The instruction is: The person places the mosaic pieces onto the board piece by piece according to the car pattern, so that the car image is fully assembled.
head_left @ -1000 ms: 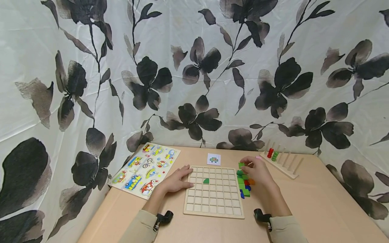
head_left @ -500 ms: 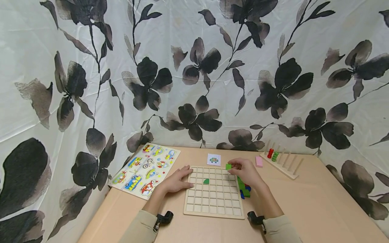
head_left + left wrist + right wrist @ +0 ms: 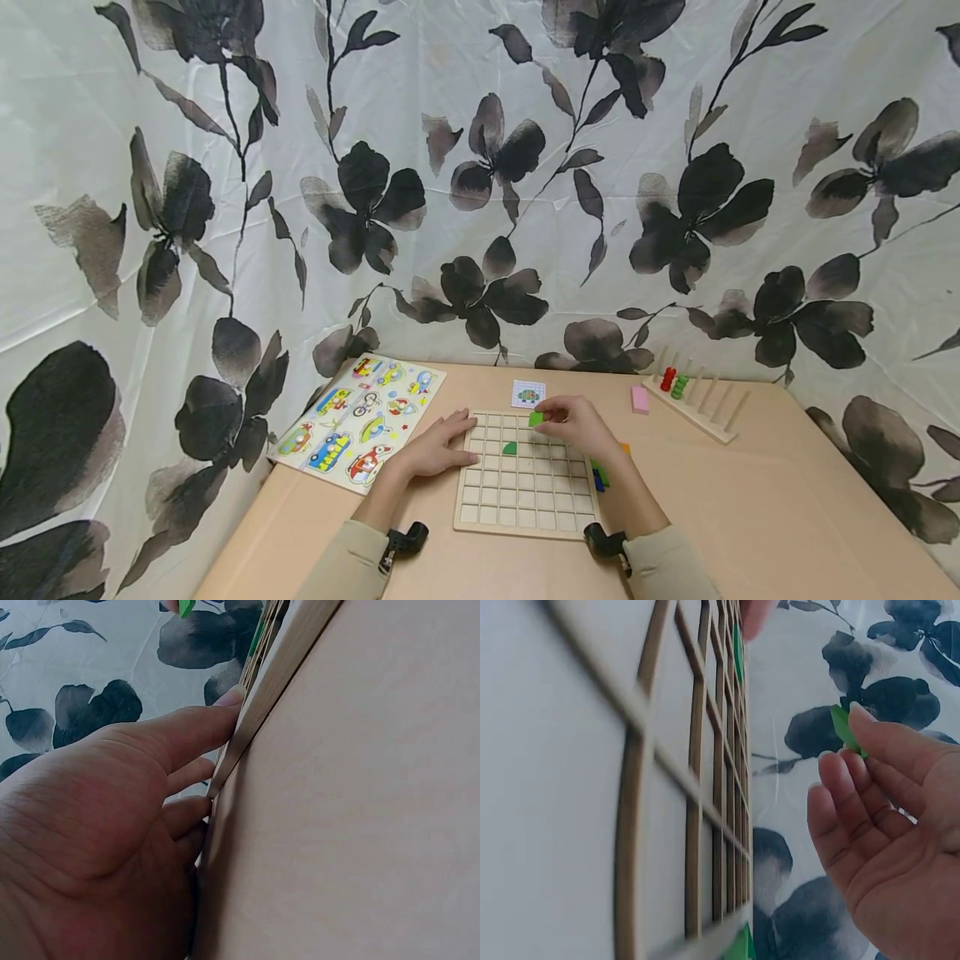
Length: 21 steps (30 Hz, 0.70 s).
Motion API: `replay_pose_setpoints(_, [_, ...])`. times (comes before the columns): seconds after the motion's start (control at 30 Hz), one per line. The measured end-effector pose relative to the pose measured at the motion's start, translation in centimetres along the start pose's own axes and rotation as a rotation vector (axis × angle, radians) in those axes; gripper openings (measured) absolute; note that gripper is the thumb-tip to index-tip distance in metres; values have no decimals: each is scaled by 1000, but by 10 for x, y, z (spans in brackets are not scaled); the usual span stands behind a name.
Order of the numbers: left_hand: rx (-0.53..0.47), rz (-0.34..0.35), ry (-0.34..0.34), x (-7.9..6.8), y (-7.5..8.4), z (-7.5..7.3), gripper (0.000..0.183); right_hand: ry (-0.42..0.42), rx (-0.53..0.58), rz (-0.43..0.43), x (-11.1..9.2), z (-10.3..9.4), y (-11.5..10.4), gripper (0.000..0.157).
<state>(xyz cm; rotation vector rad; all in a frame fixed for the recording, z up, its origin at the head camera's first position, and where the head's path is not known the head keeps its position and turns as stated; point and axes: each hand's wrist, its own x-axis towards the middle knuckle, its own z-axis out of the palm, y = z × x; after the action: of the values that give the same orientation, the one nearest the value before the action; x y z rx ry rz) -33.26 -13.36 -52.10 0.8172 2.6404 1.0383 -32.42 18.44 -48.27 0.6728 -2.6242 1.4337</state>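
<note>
My right hand [image 3: 573, 421] pinches a small green square tile [image 3: 536, 419] between thumb and fingertips, above the upper part of the wooden grid board [image 3: 527, 532]. In the right wrist view the green tile [image 3: 844, 729] stands tilted at the thumb tip, apart from the board. A green quarter-round piece [image 3: 509, 448] lies in one cell of the board. At the board's left edge rests my left hand [image 3: 431, 446], fingers extended. The left wrist view shows its thumb [image 3: 199, 731] touching the board's rim [image 3: 262, 705].
Several coloured pieces [image 3: 600, 477] lie right of the board, partly behind my right forearm. A small picture card [image 3: 528, 394] sits beyond it. Farther right are a pink block [image 3: 640, 400] and a peg stand [image 3: 701, 412] with red and green beads. A vehicle picture board [image 3: 360, 421] lies left.
My right hand has moved left from the pile of pieces to above the board, carrying the green tile. The pink block has come into view. My left hand has stayed in place.
</note>
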Motion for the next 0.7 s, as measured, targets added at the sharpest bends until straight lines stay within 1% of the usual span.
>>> replay_pose_setpoints(0.1, [0, 1, 1, 0, 1, 0, 76, -32, 6, 5, 4, 6, -1, 24])
replay_pose_setpoints(0.27, [-3, 4, -5, 0, 4, -1, 75, -73, 17, 40, 6, 16, -1, 22])
replay_pose_setpoints(0.5, [-4, -1, -3, -3, 6, -3, 75, -114, 49, 124, 2, 21, 5, 20])
replay_pose_setpoints(0.63, [-8, -4, -5, -4, 6, -3, 75, -155, 24, 124, -1, 21, 7, 21])
replay_pose_setpoints(0.7, [-9, -4, -6, -4, 5, -3, 75, -174, 6, 107, -1, 21, 9, 22])
